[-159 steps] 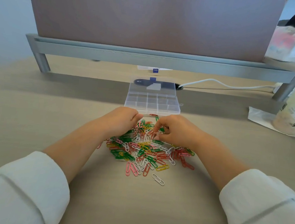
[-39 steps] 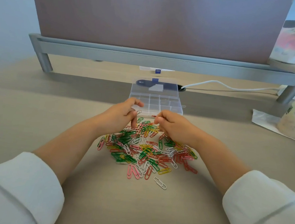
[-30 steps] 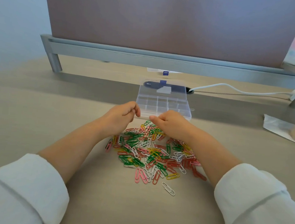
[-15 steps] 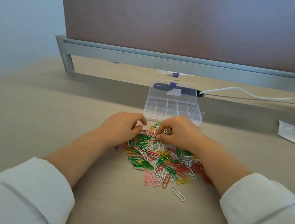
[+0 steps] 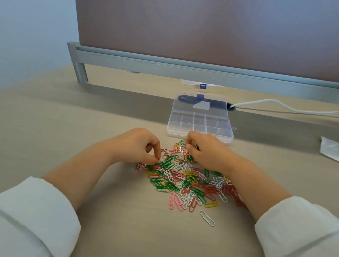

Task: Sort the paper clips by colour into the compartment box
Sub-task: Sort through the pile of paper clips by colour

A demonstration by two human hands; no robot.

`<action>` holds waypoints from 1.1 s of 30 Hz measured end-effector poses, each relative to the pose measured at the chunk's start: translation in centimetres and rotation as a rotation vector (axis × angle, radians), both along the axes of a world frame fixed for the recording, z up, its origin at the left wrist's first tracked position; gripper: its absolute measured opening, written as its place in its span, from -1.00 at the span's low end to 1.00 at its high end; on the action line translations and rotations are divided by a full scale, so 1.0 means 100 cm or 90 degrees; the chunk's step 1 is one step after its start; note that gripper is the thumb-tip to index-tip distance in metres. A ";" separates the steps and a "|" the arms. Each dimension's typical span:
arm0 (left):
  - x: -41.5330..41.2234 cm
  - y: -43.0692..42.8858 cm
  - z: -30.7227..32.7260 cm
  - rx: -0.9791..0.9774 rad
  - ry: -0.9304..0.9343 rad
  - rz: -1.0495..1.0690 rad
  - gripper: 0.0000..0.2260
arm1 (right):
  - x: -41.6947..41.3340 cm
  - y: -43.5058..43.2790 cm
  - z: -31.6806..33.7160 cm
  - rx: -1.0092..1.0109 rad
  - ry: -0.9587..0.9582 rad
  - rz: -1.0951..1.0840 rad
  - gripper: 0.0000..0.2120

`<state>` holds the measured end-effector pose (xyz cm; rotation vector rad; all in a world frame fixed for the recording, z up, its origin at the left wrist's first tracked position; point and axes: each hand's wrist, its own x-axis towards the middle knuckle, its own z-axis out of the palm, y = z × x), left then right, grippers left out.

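A loose pile of paper clips (image 5: 188,181) in green, red, pink, yellow and white lies on the desk in front of me. Behind it stands a clear compartment box (image 5: 200,129) with its lid open and its compartments showing no clips. My left hand (image 5: 140,148) rests at the pile's left edge, fingertips curled down and pinching at clips there. My right hand (image 5: 205,152) hovers at the pile's far edge, fingers curled round a few clips, with wire ends showing between them. One white clip (image 5: 207,218) lies apart, nearest to me.
A grey metal stand (image 5: 190,68) with a brown panel above it spans the back of the desk. A white cable (image 5: 289,107) runs right from behind the box. White packaging (image 5: 338,152) lies at the right edge. Bare desk extends to the left.
The view has shifted left. My left hand dropped from near the box onto the pile's left edge and pinches there. My right hand stays curled at the pile's far edge.
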<state>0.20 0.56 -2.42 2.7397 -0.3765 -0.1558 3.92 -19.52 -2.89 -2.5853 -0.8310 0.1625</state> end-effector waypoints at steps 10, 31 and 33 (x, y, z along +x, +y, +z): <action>0.005 -0.007 -0.007 0.051 -0.151 0.035 -0.81 | -0.001 0.002 0.000 0.021 0.042 0.004 -0.70; 0.009 -0.011 -0.010 -0.096 -0.036 0.040 -0.77 | -0.003 0.004 -0.001 0.149 0.080 -0.020 -0.80; 0.009 -0.008 -0.010 -0.119 -0.039 0.050 -0.75 | -0.002 0.004 -0.002 0.170 0.116 -0.028 -0.81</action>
